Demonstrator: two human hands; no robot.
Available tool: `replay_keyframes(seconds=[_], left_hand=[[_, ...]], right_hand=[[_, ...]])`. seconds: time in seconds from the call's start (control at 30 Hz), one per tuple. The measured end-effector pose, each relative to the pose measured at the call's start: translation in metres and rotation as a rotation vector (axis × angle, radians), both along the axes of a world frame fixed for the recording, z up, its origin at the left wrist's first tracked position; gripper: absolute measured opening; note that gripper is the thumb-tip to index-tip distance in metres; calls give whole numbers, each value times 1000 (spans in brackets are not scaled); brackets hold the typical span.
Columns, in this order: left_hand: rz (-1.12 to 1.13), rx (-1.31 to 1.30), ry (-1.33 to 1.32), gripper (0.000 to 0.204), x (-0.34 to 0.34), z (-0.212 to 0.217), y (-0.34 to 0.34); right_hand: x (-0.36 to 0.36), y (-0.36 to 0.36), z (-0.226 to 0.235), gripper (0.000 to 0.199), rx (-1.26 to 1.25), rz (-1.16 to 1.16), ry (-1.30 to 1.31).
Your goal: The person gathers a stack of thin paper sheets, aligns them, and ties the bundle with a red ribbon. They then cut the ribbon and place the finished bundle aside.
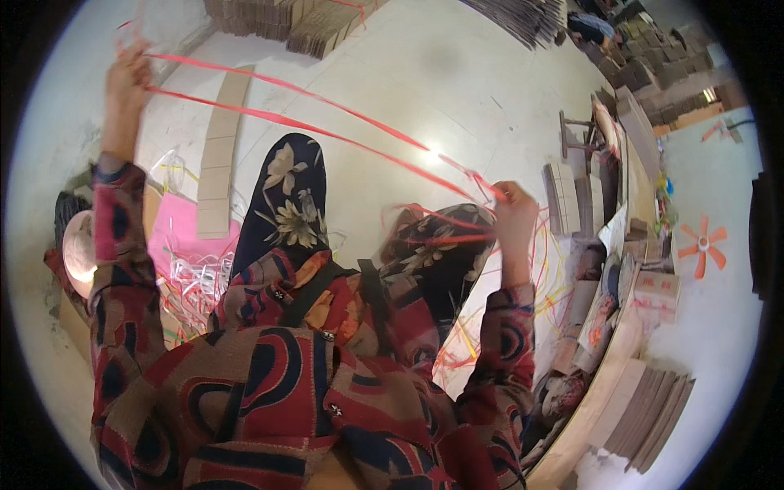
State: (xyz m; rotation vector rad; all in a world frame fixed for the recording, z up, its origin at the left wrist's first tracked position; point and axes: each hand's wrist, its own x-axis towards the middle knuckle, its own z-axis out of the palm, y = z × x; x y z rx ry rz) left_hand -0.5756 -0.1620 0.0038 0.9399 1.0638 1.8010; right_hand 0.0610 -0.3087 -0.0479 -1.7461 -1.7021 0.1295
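Observation:
Two lengths of thin red strap (322, 133) stretch across in front of me, from the upper left down to the right. My left hand (129, 77), raised high and slightly blurred, is closed round their left ends. Near my right knee, my right hand (516, 219) pinches the other ends, where the strands bunch together. Loose red strands (445, 239) trail from it over the dark flowered cloth (282, 188) on my legs. I cannot make out whether the strands form one loop.
A long cardboard strip (217, 159) lies on the pale floor, left of my legs. Tangled straps (200, 278) lie by a pink sheet (192, 233). Cardboard stacks (278, 20) stand at the back. To the right are a long board (592, 408), an orange fan (702, 246) and stacked panels (649, 416).

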Motion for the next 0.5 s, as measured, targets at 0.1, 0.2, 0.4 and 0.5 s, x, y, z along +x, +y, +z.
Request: replay_keyframes(seconds=[0.1,0.2,0.4,0.5], left_hand=[[260,-96,86,11,-118,-15,-9],[512,-150,171,17,-245,-78,-41],[814,-690,558,35,-341,-76,-125],[674,-1083,1240,47,-292,-82,-134]], right_hand=[[91,17,-39,15,12,-151,-29],[146,7,-49,9,-165,-301,257],[82,28,-47,21,-442,-169,367],[82,52,-69,21,-245,-39,71]])
